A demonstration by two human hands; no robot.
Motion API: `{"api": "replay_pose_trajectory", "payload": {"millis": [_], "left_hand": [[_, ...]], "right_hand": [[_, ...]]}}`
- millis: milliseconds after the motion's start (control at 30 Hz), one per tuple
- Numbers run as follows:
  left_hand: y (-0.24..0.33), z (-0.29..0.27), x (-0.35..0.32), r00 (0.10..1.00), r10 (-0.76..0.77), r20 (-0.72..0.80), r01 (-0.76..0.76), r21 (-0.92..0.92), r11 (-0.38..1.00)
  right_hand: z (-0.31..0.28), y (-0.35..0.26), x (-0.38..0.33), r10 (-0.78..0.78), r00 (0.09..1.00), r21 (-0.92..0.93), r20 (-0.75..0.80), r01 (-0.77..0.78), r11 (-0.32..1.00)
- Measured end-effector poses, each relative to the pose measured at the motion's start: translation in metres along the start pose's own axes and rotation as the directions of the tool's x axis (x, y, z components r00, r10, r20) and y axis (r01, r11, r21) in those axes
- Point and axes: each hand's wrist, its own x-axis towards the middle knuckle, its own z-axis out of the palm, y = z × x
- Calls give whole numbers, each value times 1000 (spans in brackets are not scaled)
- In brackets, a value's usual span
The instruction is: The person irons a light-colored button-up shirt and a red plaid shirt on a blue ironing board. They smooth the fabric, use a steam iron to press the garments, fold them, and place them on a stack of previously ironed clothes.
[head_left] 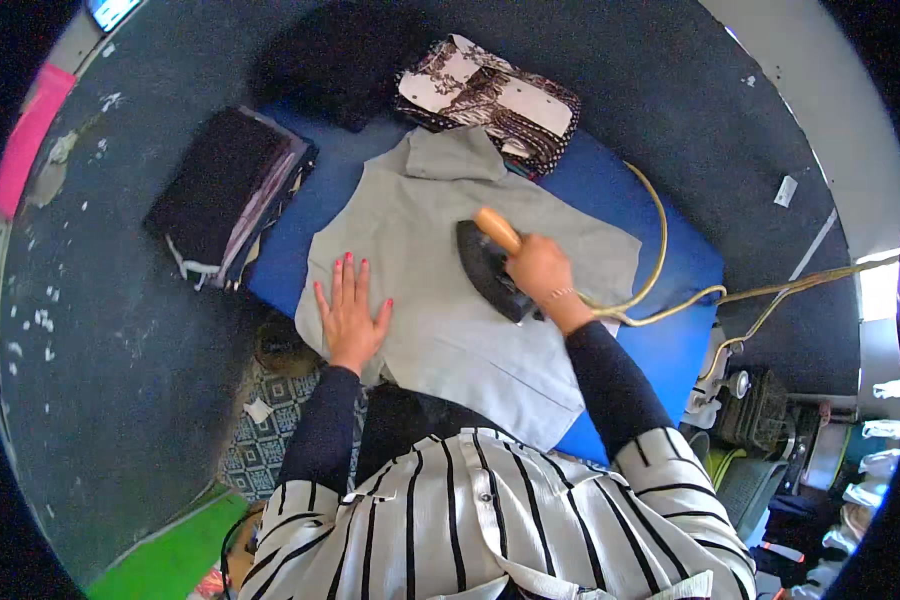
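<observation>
A light grey garment (440, 260) lies spread over the blue ironing surface (660, 340), with a folded part at its far end. My right hand (542, 272) is closed round the wooden handle of a dark iron (485, 265), whose soleplate rests on the middle of the garment. Flat on the garment's left side is my left hand (352, 318), fingers spread, holding nothing. The iron's yellowish cord (660, 240) loops to the right of my right wrist.
Beyond the garment sits a stack of patterned folded cloth (490, 100). Another stack of dark folded cloth (225, 185) is at the left edge. Dark walls surround the surface. At the lower right stand a wire basket (758, 412) and a greenish-grey chair (745, 495).
</observation>
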Motion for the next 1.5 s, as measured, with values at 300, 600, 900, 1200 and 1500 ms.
{"api": "replay_pose_trajectory", "payload": {"millis": [300, 600, 900, 1200, 1500], "left_hand": [[-6, 0, 8, 991, -16, 131, 29, -96, 995], [-39, -12, 62, 978, 142, 155, -134, -63, 989], [-43, 11, 60, 963, 211, 167, -199, -89, 976], [-39, 5, 58, 970, 153, 188, -155, -5, 988], [-51, 3, 51, 976, 210, 50, -199, -164, 966]], "right_hand": [[19, -152, 160, 18, 993, 19, -118, -16, 1000], [-21, -87, 83, 60, 992, 47, 112, -65, 997], [-23, 166, 35, 821, 534, 132, -203, -816, 563], [-36, 108, -37, 663, 748, 84, -19, -660, 747], [-6, 141, -100, 834, 549, 105, -64, -827, 552]]}}
